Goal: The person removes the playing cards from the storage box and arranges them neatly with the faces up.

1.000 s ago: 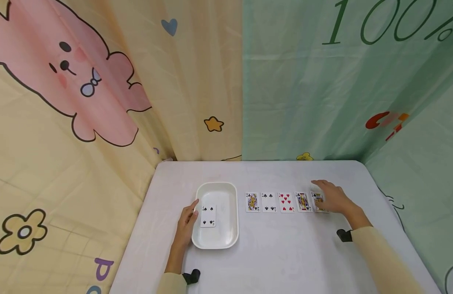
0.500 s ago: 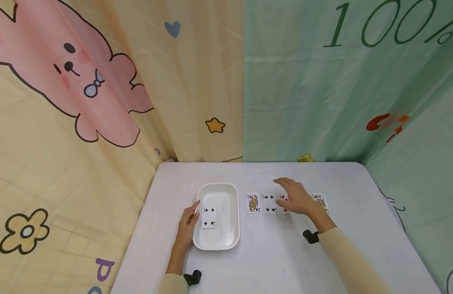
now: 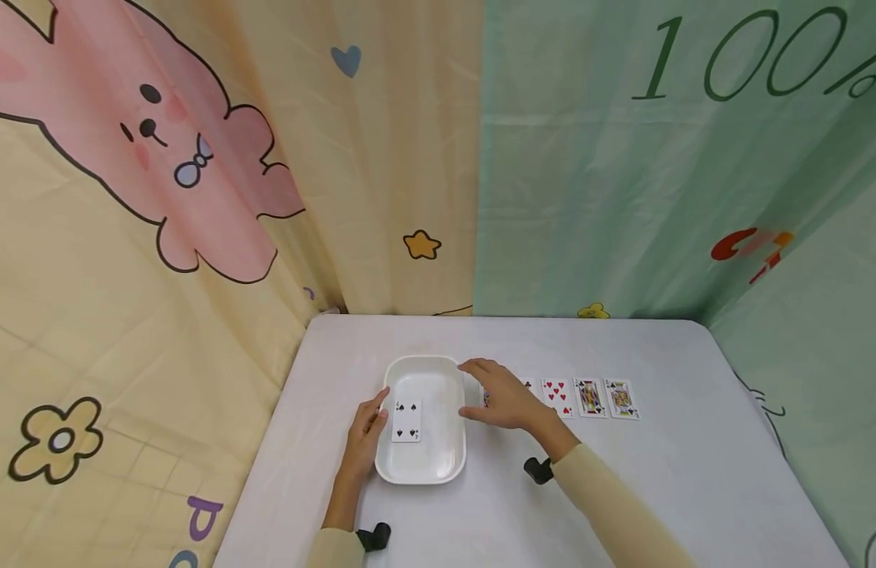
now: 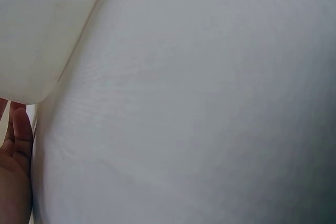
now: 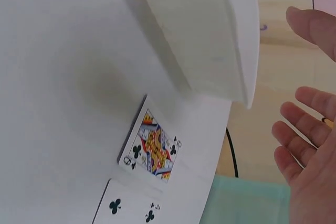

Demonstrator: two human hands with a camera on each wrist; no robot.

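A white rectangular tray (image 3: 436,461) stands left of centre on the table, with a four of spades (image 3: 406,421) lying face up in it. My left hand (image 3: 362,442) rests against the tray's left side, its thumb and index fingertips at the rim. At the right rim is my right hand (image 3: 507,398), thumb and fingers spread apart and holding nothing. In the right wrist view, the thumb and fingers reach out beside the tray's upper edge. Below that hand lie a queen of clubs (image 5: 155,148) and a four of clubs (image 5: 128,208); in the head view it partly hides both.
Farther right in the same row lie a hearts card (image 3: 557,397) and two picture cards, one a face card (image 3: 591,397), the other a face card (image 3: 622,399) at the row's end. A white cloth covers the table (image 3: 623,481). Printed curtains (image 3: 587,197) hang behind it.
My right hand has moved left from the far end of the card row to the tray's right rim, uncovering the cards on the right. The left hand has stayed at the tray.
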